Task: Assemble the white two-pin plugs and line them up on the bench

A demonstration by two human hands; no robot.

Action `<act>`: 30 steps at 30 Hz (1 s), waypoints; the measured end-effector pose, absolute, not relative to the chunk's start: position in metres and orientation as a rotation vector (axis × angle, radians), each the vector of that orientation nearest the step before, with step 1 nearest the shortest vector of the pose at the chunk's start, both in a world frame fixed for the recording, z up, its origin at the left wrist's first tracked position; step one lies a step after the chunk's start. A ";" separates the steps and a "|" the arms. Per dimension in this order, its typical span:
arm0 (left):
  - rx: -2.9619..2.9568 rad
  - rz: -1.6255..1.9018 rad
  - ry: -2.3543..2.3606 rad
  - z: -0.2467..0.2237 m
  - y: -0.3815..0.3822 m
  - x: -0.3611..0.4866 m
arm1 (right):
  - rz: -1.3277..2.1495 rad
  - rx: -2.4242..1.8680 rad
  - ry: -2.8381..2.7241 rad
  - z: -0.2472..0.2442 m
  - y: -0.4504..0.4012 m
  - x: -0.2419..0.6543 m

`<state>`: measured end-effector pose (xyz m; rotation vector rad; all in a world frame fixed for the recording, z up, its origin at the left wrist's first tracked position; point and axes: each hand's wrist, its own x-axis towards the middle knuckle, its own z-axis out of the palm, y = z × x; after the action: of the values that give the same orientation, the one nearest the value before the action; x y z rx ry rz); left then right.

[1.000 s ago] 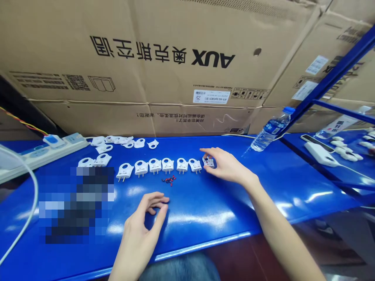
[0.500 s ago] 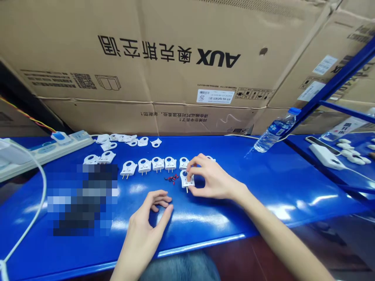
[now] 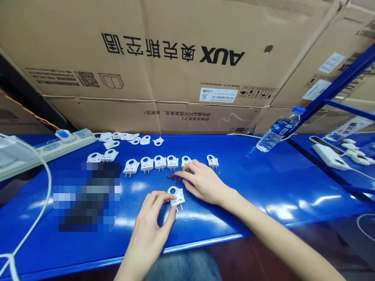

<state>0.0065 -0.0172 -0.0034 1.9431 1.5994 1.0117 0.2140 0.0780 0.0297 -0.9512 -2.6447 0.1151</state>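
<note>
My left hand (image 3: 154, 216) pinches a white two-pin plug shell (image 3: 177, 191) by its lower left side, between thumb and fingers. Its pins point toward me, and a round opening shows at the far end. With fingers stretched out and apart, my right hand (image 3: 205, 181) reaches to a small pile of red and black parts (image 3: 172, 177); the index fingertip is at the pile. Behind it stands a row of similar plug shells (image 3: 147, 164), one partly covered by my right hand. Another plug shell (image 3: 212, 161) sits apart to the right.
White ring-shaped covers (image 3: 145, 140) lie at the back left, near a power strip (image 3: 70, 142). A water bottle (image 3: 279, 130) leans by the blue post at right. A large cardboard box (image 3: 175, 78) walls off the back. A blurred dark patch (image 3: 88, 199) lies left.
The plug shell has come toward me, out of my right hand and into my left. My left hand has closed on it. My right hand has moved left to the small parts.
</note>
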 end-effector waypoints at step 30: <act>1.860 0.956 1.555 -0.001 -0.020 0.003 | 0.235 -1.054 -2.317 0.031 0.075 0.217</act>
<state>0.0027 -0.0198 -0.0007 1.8604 1.5549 0.9564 0.2167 0.0745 0.0307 -1.0537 -2.3168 0.2346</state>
